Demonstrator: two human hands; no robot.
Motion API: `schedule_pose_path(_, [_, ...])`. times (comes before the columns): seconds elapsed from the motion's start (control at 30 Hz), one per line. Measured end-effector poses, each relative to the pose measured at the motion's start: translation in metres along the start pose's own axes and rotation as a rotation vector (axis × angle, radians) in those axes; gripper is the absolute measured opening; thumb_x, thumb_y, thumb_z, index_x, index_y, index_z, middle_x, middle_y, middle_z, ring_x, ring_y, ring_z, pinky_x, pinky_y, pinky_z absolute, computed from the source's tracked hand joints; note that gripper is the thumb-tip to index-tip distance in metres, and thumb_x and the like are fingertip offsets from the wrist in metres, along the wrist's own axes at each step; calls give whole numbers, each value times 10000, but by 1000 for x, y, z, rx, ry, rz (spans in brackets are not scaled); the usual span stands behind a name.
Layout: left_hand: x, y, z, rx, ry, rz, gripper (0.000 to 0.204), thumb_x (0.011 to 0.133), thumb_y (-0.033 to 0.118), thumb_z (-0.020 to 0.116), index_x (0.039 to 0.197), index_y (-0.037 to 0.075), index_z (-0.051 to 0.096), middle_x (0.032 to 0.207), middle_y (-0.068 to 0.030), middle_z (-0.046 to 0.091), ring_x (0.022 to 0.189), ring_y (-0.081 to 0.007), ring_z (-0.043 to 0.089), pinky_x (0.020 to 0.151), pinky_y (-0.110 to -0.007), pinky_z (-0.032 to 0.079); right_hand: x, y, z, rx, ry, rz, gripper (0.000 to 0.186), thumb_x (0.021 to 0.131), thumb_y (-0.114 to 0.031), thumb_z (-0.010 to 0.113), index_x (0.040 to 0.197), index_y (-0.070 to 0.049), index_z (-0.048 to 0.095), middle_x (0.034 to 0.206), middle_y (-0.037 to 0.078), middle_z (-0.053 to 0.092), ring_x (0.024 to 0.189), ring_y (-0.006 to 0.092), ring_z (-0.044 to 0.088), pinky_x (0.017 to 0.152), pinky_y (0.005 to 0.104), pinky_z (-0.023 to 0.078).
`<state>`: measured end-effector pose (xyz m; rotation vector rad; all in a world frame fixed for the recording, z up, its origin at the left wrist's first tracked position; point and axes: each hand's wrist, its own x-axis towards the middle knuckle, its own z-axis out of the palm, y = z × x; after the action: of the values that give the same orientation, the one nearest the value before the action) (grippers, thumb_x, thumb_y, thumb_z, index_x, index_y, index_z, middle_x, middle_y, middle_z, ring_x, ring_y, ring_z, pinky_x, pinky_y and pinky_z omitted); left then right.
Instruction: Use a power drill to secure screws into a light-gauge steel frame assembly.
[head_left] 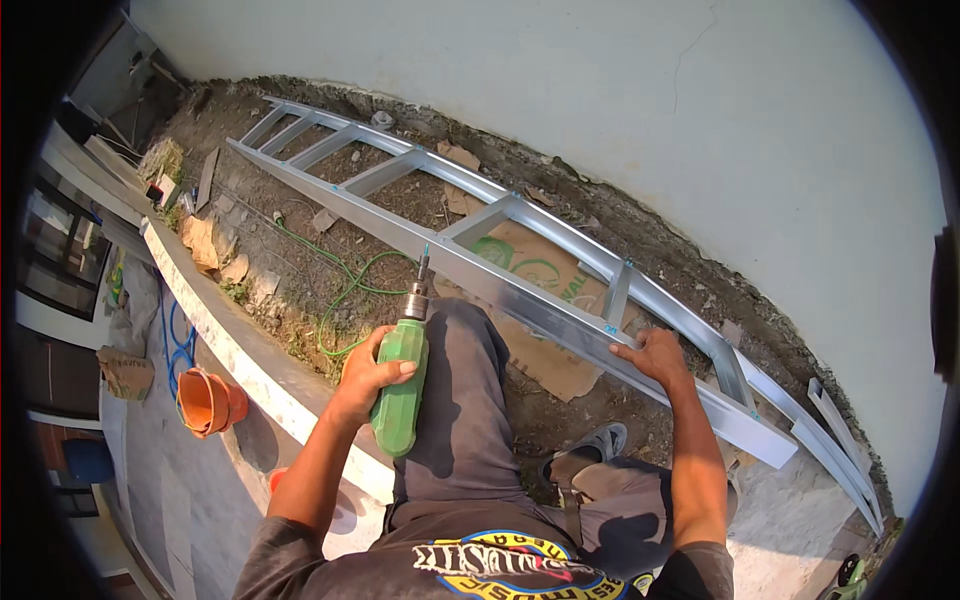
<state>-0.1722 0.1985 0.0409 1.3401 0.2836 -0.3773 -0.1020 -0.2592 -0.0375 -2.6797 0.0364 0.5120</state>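
Honestly, the ladder [480, 222] is what I'd watch first: it lies long and silver over the dirt [410, 200], and its near rail [550, 308] could slide or rock under a push, since the ground looks lumpy and I see no clamp. The right grip [657, 358] is bent part-way over that rail beside a rung [617, 297]; I can't tell whether the fingers close beneath it, so it may not resist a twist. Smaller but livelier is the green drill [402, 385], wrapped firmly in the left grip [365, 385] with no gap around its body. Held one-handed, it could wrench the wrist. A green cord [352, 283] loops loose near the ledge [225, 315], where a step might snag it. Smallest, the bit [424, 262] could skate off smooth metal; it points away from the body, toward the near rail, though whether it touches I can't tell.

Around all this, a pale wall [560, 60] rises beyond the far rail, cracked high up. Dirt runs along its foot, with rubble [265, 283] to the left; past the ledge is paving [200, 490]. Flattened cardboard [555, 370] lies under the ladder. An orange bucket [205, 400] stands on the paving, a blue hose [180, 350] just beside it.
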Motion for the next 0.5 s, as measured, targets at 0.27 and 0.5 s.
schedule_pose_path(0.27, [100, -52, -109, -726, 121, 37, 547, 791, 413, 760, 1154, 47, 579, 1120, -254, 640, 836, -344, 680, 770, -487, 592, -11, -6, -9, -32, 61, 49, 669, 703, -605, 808, 829, 48, 732, 753, 256, 692, 761, 407, 693, 749, 474, 535])
schedule_pose_path(0.5, [189, -108, -146, -960, 209, 120, 558, 752, 430, 756, 1137, 56, 605, 1114, -264, 626, 896, -419, 660, 789, -531, 583, -42, -43, -25, -31, -36, 45, 617, 746, -554, 801, 846, 51, 733, 704, 266, 662, 741, 420, 681, 729, 475, 517])
